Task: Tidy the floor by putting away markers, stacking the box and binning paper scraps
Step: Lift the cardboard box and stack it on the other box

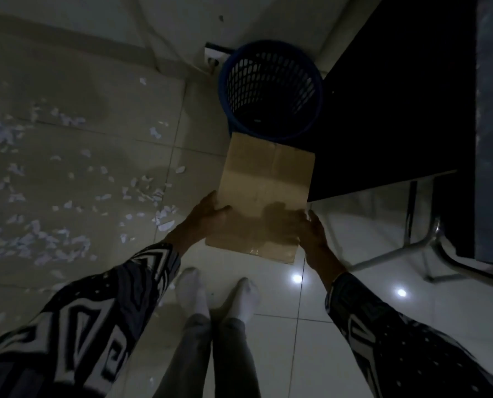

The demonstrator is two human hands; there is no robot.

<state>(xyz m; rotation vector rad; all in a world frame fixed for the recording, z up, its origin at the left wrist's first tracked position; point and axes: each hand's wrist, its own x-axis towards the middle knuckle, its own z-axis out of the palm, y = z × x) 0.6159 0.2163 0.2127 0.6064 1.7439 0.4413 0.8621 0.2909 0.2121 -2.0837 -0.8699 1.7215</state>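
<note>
In front of your feet, just short of the blue mesh bin (269,90), the cardboard box (264,193) sits between your two hands, its far edge touching or overlapping the bin's rim as seen from above and its right side close beside the dark table (383,110). Your left hand (211,212) has it by the near left corner, thumb lying over the top face and fingers wrapped under or round the edge. Your right hand (314,234) lies against the near right side with fingers fairly straight; it is blurred, so you cannot tell whether it truly grips or only presses. Whether the box is resting on the floor or lifted clear is also hard to read in this dim light. Judge it as light and fairly stiff, with a taped seam down the middle that may flex if you squeeze there, so keep your hold at the corners and side walls, one hand each side. The plain card is not slippery, but a one-sided grip could let it swing. The paper scraps (142,193) lie scattered over the tiles to your left, well apart from the bin; expect them to be flimsy and easier to gather in handfuls.
</note>
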